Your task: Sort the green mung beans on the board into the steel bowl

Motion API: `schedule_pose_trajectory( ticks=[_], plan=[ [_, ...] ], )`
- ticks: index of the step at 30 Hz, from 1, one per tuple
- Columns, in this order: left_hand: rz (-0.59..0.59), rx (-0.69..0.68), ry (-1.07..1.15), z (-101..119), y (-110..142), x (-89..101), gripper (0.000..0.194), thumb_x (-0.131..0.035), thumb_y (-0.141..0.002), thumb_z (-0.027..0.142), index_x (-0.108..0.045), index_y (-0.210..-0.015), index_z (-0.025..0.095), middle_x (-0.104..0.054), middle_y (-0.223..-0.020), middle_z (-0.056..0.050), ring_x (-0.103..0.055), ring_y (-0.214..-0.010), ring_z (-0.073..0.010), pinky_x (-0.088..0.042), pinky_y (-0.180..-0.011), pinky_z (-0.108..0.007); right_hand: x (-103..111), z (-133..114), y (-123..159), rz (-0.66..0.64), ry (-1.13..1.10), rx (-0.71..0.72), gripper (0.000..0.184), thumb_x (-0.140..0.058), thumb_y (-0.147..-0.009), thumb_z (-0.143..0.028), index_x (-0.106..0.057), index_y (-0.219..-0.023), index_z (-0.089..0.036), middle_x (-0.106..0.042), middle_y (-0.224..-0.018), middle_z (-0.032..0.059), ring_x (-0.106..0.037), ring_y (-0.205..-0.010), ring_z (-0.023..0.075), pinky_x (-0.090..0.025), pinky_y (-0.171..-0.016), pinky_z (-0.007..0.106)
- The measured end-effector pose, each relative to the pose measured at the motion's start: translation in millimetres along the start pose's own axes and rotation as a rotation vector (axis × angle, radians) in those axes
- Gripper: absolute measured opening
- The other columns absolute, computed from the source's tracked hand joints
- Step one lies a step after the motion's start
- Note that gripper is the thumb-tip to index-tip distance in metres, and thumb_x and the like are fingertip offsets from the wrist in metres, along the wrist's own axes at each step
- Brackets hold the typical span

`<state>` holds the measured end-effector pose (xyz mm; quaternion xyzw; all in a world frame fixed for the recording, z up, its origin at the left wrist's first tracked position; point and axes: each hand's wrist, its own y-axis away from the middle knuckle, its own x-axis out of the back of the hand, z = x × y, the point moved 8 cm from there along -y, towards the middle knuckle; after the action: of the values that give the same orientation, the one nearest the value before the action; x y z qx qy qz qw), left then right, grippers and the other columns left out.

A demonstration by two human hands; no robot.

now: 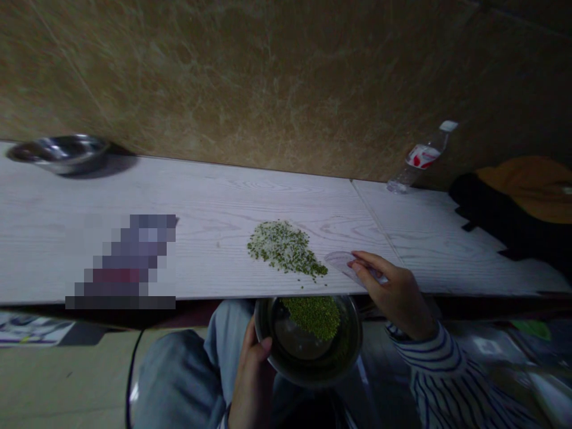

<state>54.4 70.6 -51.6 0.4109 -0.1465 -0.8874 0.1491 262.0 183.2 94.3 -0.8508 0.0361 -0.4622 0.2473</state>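
With my left hand (257, 363) I grip the left rim of a metal bowl (308, 366), just below the table's front edge. Green mung beans (315, 316) lie in the bowl, mostly toward its far side. Between the thumb and fingers of my right hand (393, 289) is a thin, clear plastic scraper (342, 262), held just above or on the tabletop. To its left spreads a pile of white rice grains mixed with green beans (283, 244). The pile narrows toward the scraper, and a few loose beans lie near the table's edge.
A shallow metal bowl (62, 152) stands at the far left of the white wood-grain table (201, 196). A plastic bottle (420, 158) stands by the wall at the right, beside a black and orange item (527, 196). A blurred-out object (129, 256) lies at left.
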Motion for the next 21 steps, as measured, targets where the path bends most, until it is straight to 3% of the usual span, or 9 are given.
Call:
schedule_pose_trajectory(
  ticks=[8,13,21],
  plan=[
    [-0.029,-0.006,-0.022,-1,0,1.6,0.045,-0.056,-0.082,0.032,-0.058,-0.127,0.032,-0.058,-0.134,0.001,-0.042,-0.131,-0.0269,-0.032,-0.109,-0.040,2,-3,9,-0.060,0.082,0.036,0.027,-0.054,-0.088,-0.031,-0.071,-0.105,-0.018,-0.075,-0.097,0.0073,-0.071,-0.088,0.0229,-0.058,-0.077,0.034],
    [-0.017,0.003,-0.024,-4,1,4.5,0.047,-0.056,-0.083,0.031,-0.057,-0.129,0.032,-0.057,-0.136,0.000,-0.041,-0.132,-0.0281,-0.036,-0.107,-0.041,4,-12,18,-0.121,0.041,0.047,0.025,-0.053,-0.090,-0.033,-0.070,-0.105,-0.023,-0.075,-0.098,0.0044,-0.071,-0.087,0.0201,-0.058,-0.075,0.031],
    [0.001,-0.007,-0.030,-1,0,2.8,0.048,-0.059,-0.080,0.031,-0.060,-0.127,0.029,-0.059,-0.134,-0.002,-0.043,-0.130,-0.0301,-0.036,-0.107,-0.043,12,-9,22,-0.049,0.086,0.061,0.025,-0.054,-0.089,-0.033,-0.069,-0.105,-0.021,-0.075,-0.096,0.0051,-0.071,-0.086,0.0209,-0.058,-0.073,0.032]
  ],
)
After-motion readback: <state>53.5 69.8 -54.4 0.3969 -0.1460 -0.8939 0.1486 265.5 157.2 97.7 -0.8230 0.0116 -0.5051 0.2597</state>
